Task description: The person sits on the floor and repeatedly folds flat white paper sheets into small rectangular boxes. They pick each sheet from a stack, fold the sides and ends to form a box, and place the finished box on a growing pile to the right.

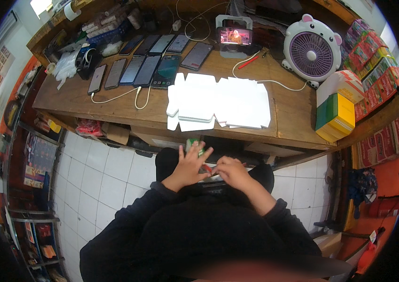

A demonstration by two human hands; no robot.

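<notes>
Over my lap, just in front of the desk edge, my left hand (187,165) has its fingers fanned over a small green-and-white packet (201,152), which shows between them. A red part (207,168) shows beside the left thumb; I cannot tell if it belongs to the packet. My right hand (233,173) is closed in a pinch close to that thumb, and what its fingertips grip is too small to make out. On the desk beyond lie flat white die-cut box blanks (244,104), in stacks, touched by neither hand.
Several phones (147,71) lie on the wooden desk (293,115), some with white cables. A lit phone (235,36) stands in a holder. At the right are a bear-shaped fan (311,49), a yellow-green box (334,117) and colourful packets (373,63). A red pen (248,62) lies behind the blanks.
</notes>
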